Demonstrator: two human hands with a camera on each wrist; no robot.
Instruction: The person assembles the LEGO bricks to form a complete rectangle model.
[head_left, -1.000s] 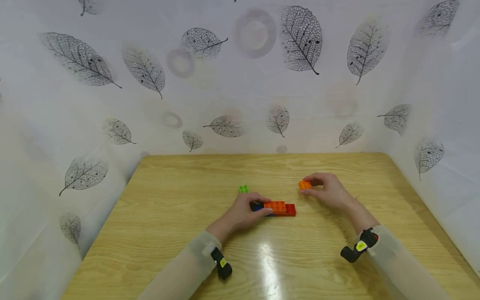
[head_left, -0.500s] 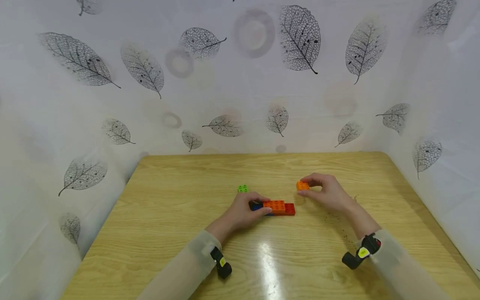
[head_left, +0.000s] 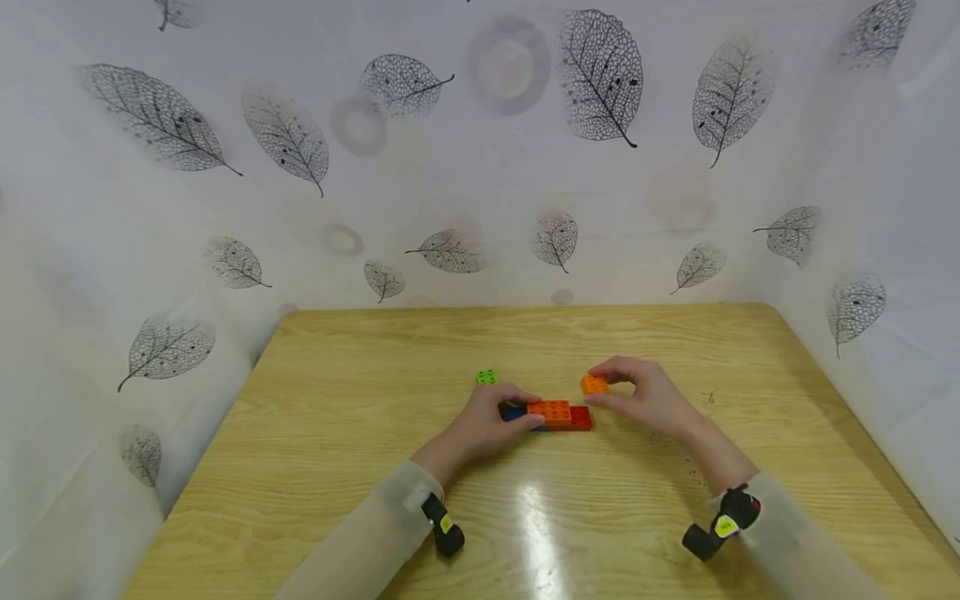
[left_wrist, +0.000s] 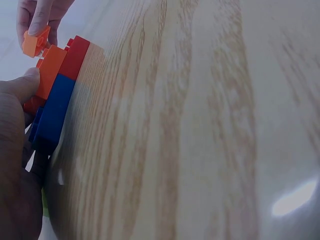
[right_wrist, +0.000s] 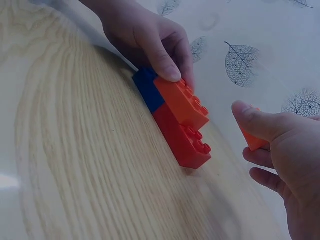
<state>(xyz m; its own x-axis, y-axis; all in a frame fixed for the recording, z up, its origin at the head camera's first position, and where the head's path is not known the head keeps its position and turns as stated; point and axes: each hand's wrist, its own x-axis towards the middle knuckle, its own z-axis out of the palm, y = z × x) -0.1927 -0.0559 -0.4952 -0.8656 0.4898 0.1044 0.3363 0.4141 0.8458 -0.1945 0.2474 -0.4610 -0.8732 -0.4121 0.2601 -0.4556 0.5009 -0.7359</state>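
A joined row of toy building bricks lies mid-table: a blue brick (left_wrist: pixel 56 110) and a red brick (head_left: pixel 581 418) end to end, with a longer orange-red brick (head_left: pixel 553 412) on top across their joint. My left hand (head_left: pixel 483 422) grips this stack at its left end, thumb on the near side. Between thumb and fingers, my right hand (head_left: pixel 651 398) pinches a small orange brick (head_left: pixel 594 384). That brick is held apart from the stack, up and to the right of it in the head view; the right wrist view shows a gap between them.
A small green brick (head_left: pixel 486 377) sits just beyond the left hand. The wooden table (head_left: pixel 337 375) ends at a leaf-printed cloth (head_left: pixel 465 183) along its back and sides. Both wrists carry a black camera.
The right hand has moved a little left and toward the near side with the small orange brick, closer to the stack. The left hand and stack stay in place.
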